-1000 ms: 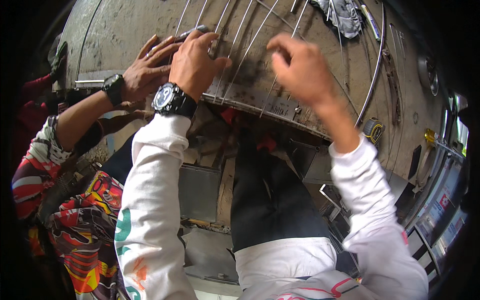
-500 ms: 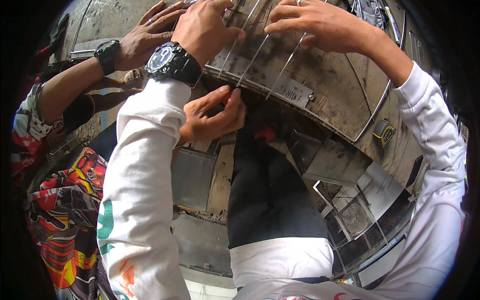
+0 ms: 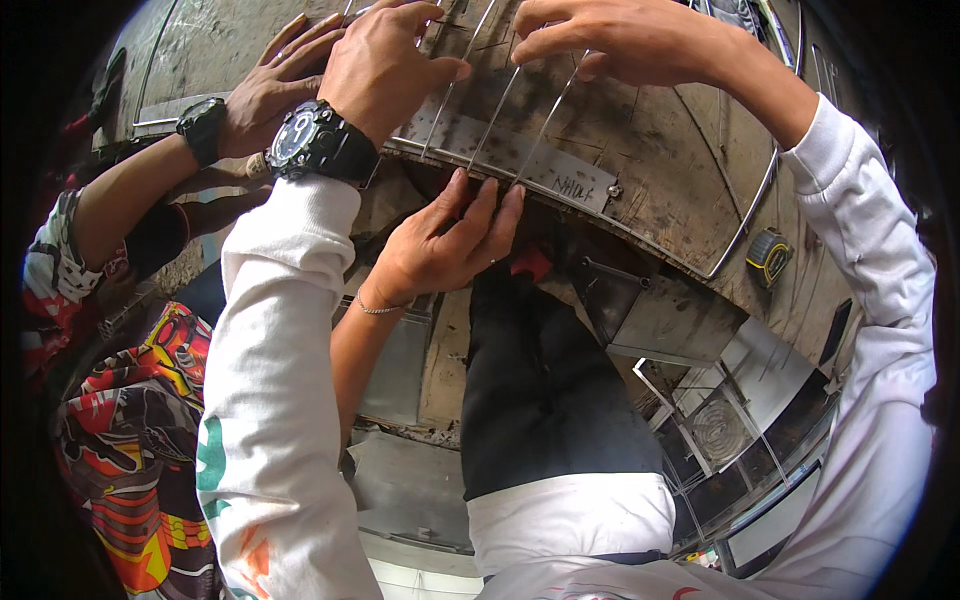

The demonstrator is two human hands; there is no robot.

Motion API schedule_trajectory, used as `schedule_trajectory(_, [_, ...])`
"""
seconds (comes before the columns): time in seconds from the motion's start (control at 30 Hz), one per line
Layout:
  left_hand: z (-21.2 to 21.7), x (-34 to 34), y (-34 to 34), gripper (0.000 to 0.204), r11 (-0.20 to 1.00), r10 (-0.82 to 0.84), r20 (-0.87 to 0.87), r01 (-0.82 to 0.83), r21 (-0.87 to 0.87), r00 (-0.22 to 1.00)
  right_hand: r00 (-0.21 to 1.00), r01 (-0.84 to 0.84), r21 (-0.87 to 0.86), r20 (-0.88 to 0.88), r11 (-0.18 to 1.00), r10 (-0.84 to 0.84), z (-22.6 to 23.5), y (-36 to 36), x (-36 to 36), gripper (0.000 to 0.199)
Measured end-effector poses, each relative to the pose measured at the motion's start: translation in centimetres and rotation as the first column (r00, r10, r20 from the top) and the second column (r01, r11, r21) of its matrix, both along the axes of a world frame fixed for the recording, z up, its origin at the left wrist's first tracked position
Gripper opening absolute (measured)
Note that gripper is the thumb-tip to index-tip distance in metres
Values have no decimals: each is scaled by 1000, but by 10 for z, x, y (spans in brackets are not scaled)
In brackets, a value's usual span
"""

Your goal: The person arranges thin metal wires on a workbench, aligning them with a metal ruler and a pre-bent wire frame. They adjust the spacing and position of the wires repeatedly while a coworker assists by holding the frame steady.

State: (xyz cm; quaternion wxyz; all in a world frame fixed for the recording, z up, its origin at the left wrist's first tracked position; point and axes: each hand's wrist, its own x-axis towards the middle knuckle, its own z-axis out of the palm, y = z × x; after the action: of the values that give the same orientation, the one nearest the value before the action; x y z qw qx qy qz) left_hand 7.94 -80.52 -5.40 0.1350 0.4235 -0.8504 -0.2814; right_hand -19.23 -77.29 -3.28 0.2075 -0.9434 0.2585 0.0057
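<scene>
Several thin metal rods (image 3: 497, 118) lie side by side over the near edge of a worn wooden board (image 3: 660, 130). My left hand (image 3: 375, 70), below a black wristwatch (image 3: 318, 142), grips among the rods at the left, its thumb against one. Fingers curled, my right hand (image 3: 620, 42) holds the upper parts of two rods farther right; its thumb is partly hidden. Between my arms, another person's hand (image 3: 440, 240) with a bracelet reaches up and touches the rods' near ends. A flat metal strip (image 3: 560, 168) lies under the rods along the edge.
At the left, a co-worker's hand (image 3: 268, 105) with a dark watch presses on the board. A bent metal wire frame (image 3: 745, 228) follows the board's edge, beside a yellow-black tape measure (image 3: 768, 256). Below stand sheet-metal pieces (image 3: 665, 310) and a white metal frame (image 3: 690, 420).
Both my hands have shifted slightly left with the rods. The other person's hand between my arms has moved right along the rod ends, showing more of its wrist.
</scene>
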Motion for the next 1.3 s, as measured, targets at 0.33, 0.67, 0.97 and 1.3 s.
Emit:
schedule_trajectory(0.33, [0, 2, 0, 61, 1000, 2, 14, -2, 0, 1000, 997, 9, 64, 73, 998, -14, -5, 0, 1, 50])
schedule_trajectory(0.67, [-4, 8, -4, 61, 995, -51, 1, 51, -91, 999, 995, 51, 93, 78, 994, -59, -4, 4, 1, 53])
schedule_trajectory(0.97, [7, -2, 2, 60, 1000, -2, 36, 3, -13, 999, 991, 56, 82, 112, 995, -66, -8, 6, -4, 54])
schedule_trajectory(1.3, [10, -2, 5, 60, 1000, -1, 24, 2, -27, 1000, 989, 67, 108, 125, 992, -80, -7, 6, -2, 54])
